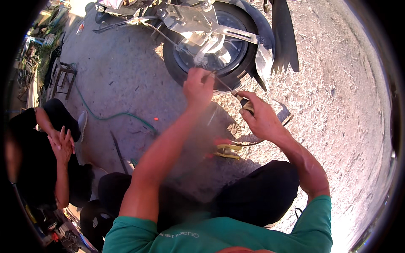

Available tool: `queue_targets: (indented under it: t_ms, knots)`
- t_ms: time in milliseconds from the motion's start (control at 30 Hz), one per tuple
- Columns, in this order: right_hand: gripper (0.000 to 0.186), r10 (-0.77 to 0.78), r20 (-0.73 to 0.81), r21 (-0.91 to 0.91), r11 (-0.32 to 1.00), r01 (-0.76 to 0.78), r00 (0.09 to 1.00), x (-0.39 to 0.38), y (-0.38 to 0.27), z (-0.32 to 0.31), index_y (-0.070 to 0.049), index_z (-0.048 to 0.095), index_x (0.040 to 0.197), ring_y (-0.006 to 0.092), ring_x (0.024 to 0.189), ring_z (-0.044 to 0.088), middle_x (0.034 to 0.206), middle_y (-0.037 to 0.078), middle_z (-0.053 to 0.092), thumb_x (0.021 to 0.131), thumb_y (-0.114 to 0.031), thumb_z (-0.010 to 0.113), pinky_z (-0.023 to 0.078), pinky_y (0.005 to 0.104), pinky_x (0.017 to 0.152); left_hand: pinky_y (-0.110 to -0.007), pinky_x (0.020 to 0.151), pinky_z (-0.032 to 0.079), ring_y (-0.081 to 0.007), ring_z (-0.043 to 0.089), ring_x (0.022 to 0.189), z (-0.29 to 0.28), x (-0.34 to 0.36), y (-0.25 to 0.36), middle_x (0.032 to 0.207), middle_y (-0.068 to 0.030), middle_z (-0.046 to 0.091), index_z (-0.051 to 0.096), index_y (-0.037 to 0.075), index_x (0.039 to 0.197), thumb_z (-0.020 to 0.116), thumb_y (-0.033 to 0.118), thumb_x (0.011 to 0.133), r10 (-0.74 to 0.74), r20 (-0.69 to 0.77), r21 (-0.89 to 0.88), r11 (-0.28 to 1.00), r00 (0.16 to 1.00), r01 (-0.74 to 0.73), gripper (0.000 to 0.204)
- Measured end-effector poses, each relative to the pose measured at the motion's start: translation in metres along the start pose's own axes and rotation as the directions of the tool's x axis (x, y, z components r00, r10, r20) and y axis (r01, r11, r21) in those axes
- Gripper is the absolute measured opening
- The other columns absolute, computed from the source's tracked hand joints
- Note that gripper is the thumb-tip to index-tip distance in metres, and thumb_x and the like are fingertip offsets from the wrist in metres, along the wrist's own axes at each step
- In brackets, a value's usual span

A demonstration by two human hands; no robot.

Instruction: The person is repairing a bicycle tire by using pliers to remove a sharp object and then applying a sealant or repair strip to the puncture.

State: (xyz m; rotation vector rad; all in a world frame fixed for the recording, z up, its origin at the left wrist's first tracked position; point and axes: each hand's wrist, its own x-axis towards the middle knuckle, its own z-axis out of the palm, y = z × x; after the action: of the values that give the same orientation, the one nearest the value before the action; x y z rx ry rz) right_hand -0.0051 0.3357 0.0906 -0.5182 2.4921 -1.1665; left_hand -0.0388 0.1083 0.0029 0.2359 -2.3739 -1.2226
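Observation:
A scooter's rear wheel point(171, 63) with a silver hub and bracket point(190, 25) is at the top centre. My left hand point(198, 86) is raised to the lower hub, fingers closed near a thin metal shaft; what they grip is hidden. My right hand point(263, 118) is closed around the handle point(244, 102) of a long screwdriver-like tool, its shaft angled up-left toward my left fingers. A spring point(185, 51) sits on the rod above my left hand. Below my hands, yellow-handled pliers point(228, 152) and a spiky round piece point(234, 130) lie on the concrete.
A seated person point(29, 156) in dark clothing has hands point(61, 143) together at the left. A wooden stool point(63, 76), a green hose point(105, 116), a dark strip point(117, 147) and a small orange piece point(156, 119) are on the left side. Clutter point(46, 38) lines the far edge.

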Motion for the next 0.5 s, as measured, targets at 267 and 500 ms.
queue_targets:
  t_ms: [267, 500]
  knots:
    - [0.042, 0.121, 0.187, -0.138, 0.986, -0.096, 0.975, 0.028, -0.045, -0.055, 0.000, 0.058, 0.134, 0.0407, 0.086, 0.070, 0.089, 0.023, 0.071, 0.094, -0.012, 0.058, 0.054, 0.0461, 0.079, -0.034, 0.076, 0.051, -0.0191, 0.065, 0.079, 0.007, -0.004, 0.008, 0.097, -0.0062, 0.063, 0.075, 0.009, 0.098, 0.076, 0.017, 0.090, -0.105, -0.002, -0.059, 0.993, 0.994, 0.105, 0.012]
    - [0.041, 0.018, 0.057, -0.110, 0.994, -0.011, 0.998, 0.007, -0.020, -0.032, -0.002, 0.056, 0.135, 0.0435, 0.093, 0.067, 0.099, 0.026, 0.069, 0.095, -0.012, 0.056, 0.052, 0.0496, 0.083, -0.039, 0.079, 0.053, -0.0247, 0.069, 0.087, 0.007, 0.000, 0.020, 0.100, -0.0067, 0.066, 0.077, 0.012, 0.099, 0.077, 0.027, 0.090, -0.164, 0.042, 0.029, 0.986, 0.986, 0.163, 0.017]
